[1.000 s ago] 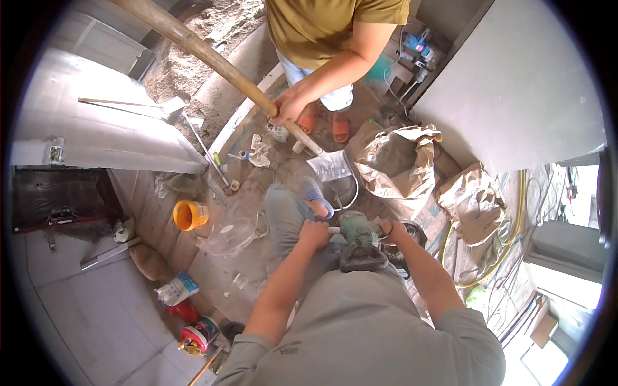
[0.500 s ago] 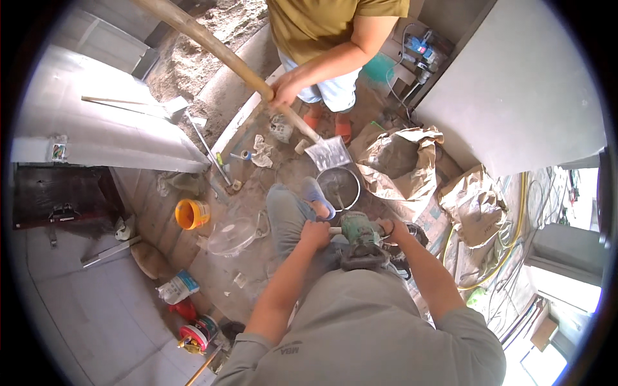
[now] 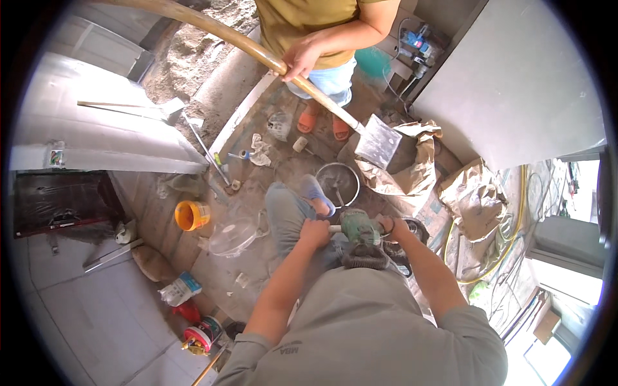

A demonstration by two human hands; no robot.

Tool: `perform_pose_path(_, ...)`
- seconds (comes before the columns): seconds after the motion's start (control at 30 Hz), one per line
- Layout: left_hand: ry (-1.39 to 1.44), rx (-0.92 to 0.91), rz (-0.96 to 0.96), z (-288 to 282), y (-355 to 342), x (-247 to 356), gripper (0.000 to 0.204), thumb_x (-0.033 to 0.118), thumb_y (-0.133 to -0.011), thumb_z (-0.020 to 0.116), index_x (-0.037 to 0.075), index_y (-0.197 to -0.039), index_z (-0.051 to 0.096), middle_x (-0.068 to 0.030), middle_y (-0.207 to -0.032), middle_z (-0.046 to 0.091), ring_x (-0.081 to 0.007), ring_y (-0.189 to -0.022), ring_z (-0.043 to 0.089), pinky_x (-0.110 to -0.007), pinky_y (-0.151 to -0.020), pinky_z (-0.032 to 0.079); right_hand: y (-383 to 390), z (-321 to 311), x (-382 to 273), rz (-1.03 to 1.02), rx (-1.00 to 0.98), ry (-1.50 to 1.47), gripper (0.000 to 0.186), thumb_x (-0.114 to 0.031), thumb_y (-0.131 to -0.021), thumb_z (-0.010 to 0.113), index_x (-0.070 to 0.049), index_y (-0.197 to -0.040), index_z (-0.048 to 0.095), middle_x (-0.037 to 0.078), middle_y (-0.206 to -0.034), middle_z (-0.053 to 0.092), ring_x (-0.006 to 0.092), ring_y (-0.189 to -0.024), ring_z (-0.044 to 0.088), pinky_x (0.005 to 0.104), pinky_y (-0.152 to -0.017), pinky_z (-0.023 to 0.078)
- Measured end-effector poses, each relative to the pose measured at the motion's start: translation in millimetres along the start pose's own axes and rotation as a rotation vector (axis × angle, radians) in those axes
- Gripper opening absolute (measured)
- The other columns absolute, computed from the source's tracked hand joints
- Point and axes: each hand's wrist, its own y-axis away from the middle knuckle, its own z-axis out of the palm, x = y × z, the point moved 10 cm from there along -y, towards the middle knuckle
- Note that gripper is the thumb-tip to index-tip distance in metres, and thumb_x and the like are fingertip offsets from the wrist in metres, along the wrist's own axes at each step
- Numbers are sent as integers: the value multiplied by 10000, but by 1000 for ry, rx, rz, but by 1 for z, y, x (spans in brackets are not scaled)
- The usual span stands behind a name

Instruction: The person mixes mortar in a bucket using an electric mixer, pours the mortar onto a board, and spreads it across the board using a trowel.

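Note:
I hold a green handheld power mixer (image 3: 359, 228) in front of my body. My left hand (image 3: 315, 232) is closed round its pale side handle, and my right hand (image 3: 391, 229) grips its other side. From the mixer a shaft runs down into a round bucket (image 3: 358, 186) of grey powder or mix on the floor. My sandalled foot (image 3: 317, 196) is against the bucket's left side. Across from me a person's hand (image 3: 302, 59) holds a long-handled shovel, whose blade (image 3: 378, 141) is over the opening of a brown paper sack (image 3: 421, 168).
A second paper sack (image 3: 473, 196) and a yellow hose (image 3: 520, 212) lie at the right. To the left are an orange bucket (image 3: 192, 215), a clear plastic lid (image 3: 233, 237) and a rubber mallet (image 3: 300, 144) farther off. A white panel (image 3: 508, 83) stands at the far right.
The other person's shovel blade has moved right, from over the bucket to over the paper sack. Both my hands keep their grip on the mixer, nearly unmoved.

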Motion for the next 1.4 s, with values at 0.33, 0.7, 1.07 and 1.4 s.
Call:
perform_pose_path(0.33,-42,-5,6,2,3,-3,265,276,-876,598,101,-1057,677,-112,-1046,716,-270,-999,680,-431,-889,424,39,-77,-83,-99,-100,90,437,-268,-695,760,-198,-1113,652,139,-1081,696,347,-1034,667,446,-885,538)
perform_pose_path(0.7,162,138,-60,-24,12,-13,436,511,-819,675,93,-930,730,-144,-915,729,-349,-862,704,-467,-767,538,30,-92,-90,-149,-98,101,482,-317,-660,792,-198,-1097,626,121,-1073,692,356,-991,668,452,-845,539)
perform_pose_path(1.07,122,231,-38,-30,20,-15,206,320,-772,700,133,-857,711,-109,-835,718,-319,-827,695,-464,-772,495,40,-115,-108,-105,-121,141,408,-282,-667,784,-185,-1036,641,131,-1017,695,365,-966,671,461,-821,539)
perform_pose_path(1.4,170,249,-49,-39,24,-14,181,297,-812,666,128,-833,726,-114,-828,716,-306,-840,686,-456,-781,461,33,-104,-104,-144,-84,126,451,-283,-656,792,-196,-1076,652,125,-1042,694,344,-1009,663,443,-860,535)
